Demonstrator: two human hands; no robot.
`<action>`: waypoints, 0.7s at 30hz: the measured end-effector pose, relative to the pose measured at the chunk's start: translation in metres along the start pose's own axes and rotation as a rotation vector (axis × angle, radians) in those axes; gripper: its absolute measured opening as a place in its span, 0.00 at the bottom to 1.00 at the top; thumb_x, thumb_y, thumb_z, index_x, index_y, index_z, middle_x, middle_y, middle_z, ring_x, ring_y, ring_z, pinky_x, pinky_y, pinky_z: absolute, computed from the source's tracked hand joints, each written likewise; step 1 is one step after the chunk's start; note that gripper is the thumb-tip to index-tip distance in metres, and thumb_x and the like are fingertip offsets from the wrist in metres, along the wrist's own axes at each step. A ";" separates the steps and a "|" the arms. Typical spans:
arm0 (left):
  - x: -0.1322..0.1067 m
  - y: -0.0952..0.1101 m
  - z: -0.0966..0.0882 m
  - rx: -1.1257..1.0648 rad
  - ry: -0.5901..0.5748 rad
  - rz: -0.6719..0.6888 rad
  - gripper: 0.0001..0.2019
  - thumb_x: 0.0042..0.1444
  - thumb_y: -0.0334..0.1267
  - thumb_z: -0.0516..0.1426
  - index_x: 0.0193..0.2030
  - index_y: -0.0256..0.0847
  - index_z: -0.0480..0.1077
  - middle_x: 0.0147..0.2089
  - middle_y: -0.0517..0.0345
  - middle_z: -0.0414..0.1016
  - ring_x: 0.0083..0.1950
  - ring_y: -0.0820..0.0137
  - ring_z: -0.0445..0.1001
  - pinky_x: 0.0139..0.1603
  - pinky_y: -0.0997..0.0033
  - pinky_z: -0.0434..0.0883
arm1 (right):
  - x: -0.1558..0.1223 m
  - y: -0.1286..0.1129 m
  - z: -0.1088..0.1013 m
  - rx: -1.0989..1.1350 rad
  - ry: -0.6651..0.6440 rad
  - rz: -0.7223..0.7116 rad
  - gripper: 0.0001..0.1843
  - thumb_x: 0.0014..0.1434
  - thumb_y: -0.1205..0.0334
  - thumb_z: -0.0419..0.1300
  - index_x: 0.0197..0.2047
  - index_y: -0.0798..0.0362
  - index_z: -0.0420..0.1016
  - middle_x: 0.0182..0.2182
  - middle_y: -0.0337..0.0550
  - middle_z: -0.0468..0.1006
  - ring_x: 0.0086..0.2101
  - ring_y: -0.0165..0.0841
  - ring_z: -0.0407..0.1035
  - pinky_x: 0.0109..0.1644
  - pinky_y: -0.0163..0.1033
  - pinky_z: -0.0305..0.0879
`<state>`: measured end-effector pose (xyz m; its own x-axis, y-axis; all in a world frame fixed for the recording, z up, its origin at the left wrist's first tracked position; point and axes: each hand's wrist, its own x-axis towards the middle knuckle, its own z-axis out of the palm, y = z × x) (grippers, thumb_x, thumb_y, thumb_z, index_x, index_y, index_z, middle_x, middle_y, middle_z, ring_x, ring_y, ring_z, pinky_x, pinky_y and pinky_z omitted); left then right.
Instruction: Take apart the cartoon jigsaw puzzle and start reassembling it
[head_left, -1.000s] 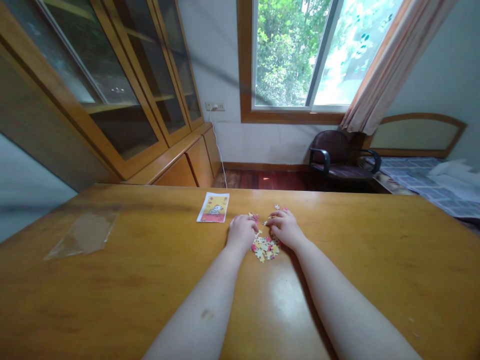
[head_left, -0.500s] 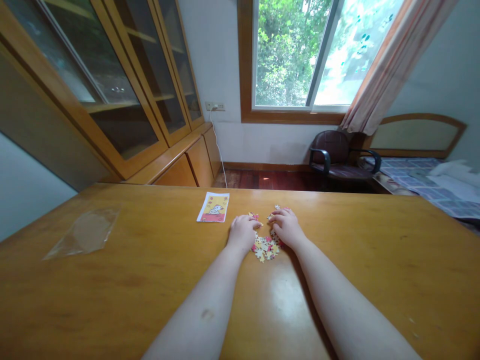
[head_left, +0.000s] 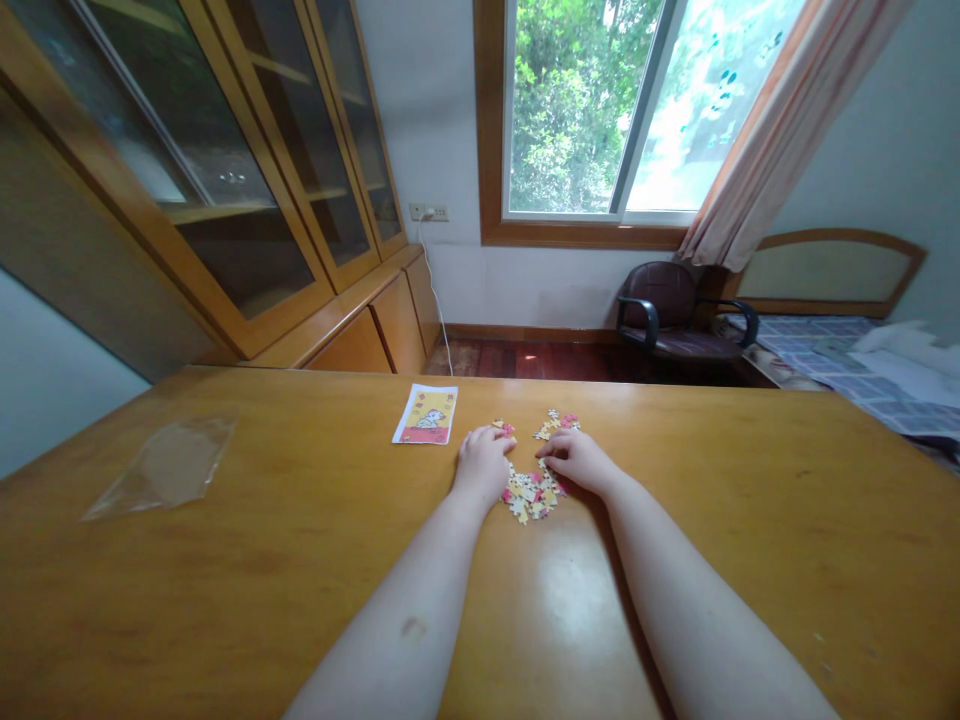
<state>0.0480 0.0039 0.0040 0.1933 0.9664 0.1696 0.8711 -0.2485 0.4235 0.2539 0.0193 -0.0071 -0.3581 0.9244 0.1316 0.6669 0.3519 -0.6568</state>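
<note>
A small heap of loose jigsaw pieces (head_left: 531,494), yellow, pink and white, lies on the wooden table (head_left: 300,560). My left hand (head_left: 482,462) rests on the heap's left side with its fingers curled down onto the pieces. My right hand (head_left: 576,459) lies on the right side, fingers bent and fingertips pressing on pieces near the middle. A few more pieces (head_left: 553,424) sit just beyond my right hand. Whether either hand grips a piece is hidden by the fingers.
A printed picture card (head_left: 426,414) lies left of the pieces. A clear plastic bag (head_left: 165,466) lies at the table's left. Beyond the table stand glass-door cabinets (head_left: 247,180), a dark armchair (head_left: 679,315), a window and a bed (head_left: 862,360).
My right hand has slid a little nearer to me and to the right, uncovering the pieces beyond it. My left hand has hardly shifted.
</note>
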 end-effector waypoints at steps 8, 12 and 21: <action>0.000 -0.001 0.000 -0.032 0.040 0.012 0.20 0.49 0.25 0.52 0.43 0.48 0.78 0.50 0.57 0.75 0.55 0.63 0.66 0.59 0.61 0.61 | 0.007 -0.011 0.007 -0.031 0.088 0.028 0.03 0.52 0.66 0.61 0.30 0.52 0.78 0.30 0.40 0.76 0.32 0.31 0.68 0.40 0.35 0.63; 0.000 -0.001 0.001 -0.067 0.037 0.017 0.21 0.48 0.24 0.52 0.43 0.47 0.78 0.50 0.57 0.75 0.55 0.64 0.66 0.59 0.62 0.61 | 0.008 -0.013 0.010 -0.032 0.118 0.028 0.02 0.51 0.67 0.62 0.28 0.52 0.77 0.28 0.39 0.75 0.31 0.31 0.67 0.39 0.35 0.62; 0.002 -0.003 0.003 -0.136 0.063 0.006 0.24 0.45 0.20 0.50 0.42 0.47 0.78 0.48 0.60 0.76 0.53 0.66 0.67 0.59 0.66 0.63 | 0.007 -0.014 0.013 -0.078 0.143 -0.072 0.04 0.51 0.68 0.63 0.28 0.51 0.79 0.29 0.41 0.78 0.33 0.33 0.69 0.41 0.36 0.64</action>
<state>0.0469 0.0068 0.0007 0.1657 0.9598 0.2267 0.7999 -0.2653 0.5384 0.2333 0.0186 -0.0069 -0.3139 0.9061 0.2836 0.6936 0.4228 -0.5833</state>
